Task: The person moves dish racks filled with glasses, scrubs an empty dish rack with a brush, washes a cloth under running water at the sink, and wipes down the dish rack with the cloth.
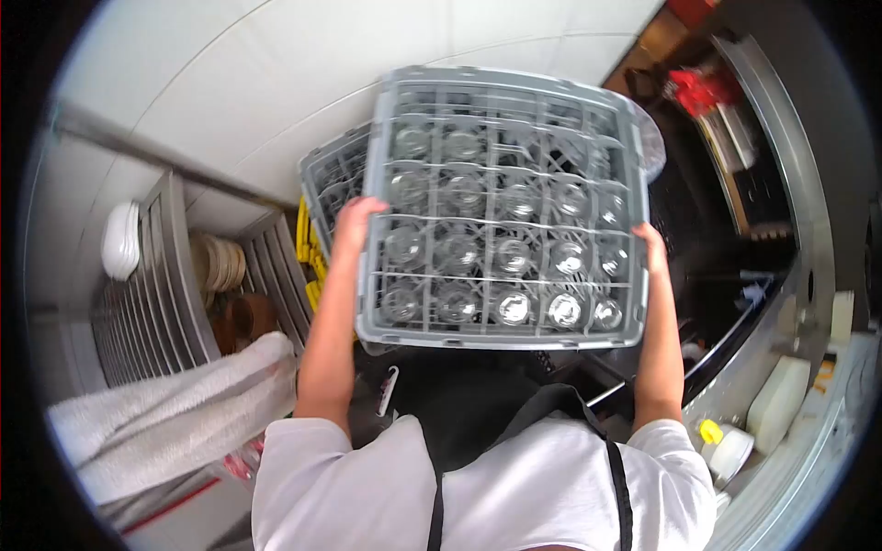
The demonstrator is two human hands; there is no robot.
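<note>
A grey plastic glass rack (pixel 503 343) is held up in front of my body, between both arms. Its divided compartments hold several clear glasses (pixel 512 256); a few at the far end look to be without a glass. My left hand (pixel 356 220) grips the rack's left side, the thumb lying over the rim. On the opposite side my right hand (pixel 650 246) grips the right rim, with most of its fingers hidden behind the rack wall. Behind the held rack, at its left, stands another grey rack (pixel 333 174).
Yellow racks (pixel 310 253) show below the second rack. On the left, slatted metal shelves (pixel 152 298) carry white bowls (pixel 120 241) and stacked plates (pixel 217 263). A white towel (pixel 175 413) hangs close by my left arm. White containers (pixel 779 402) stand at the right.
</note>
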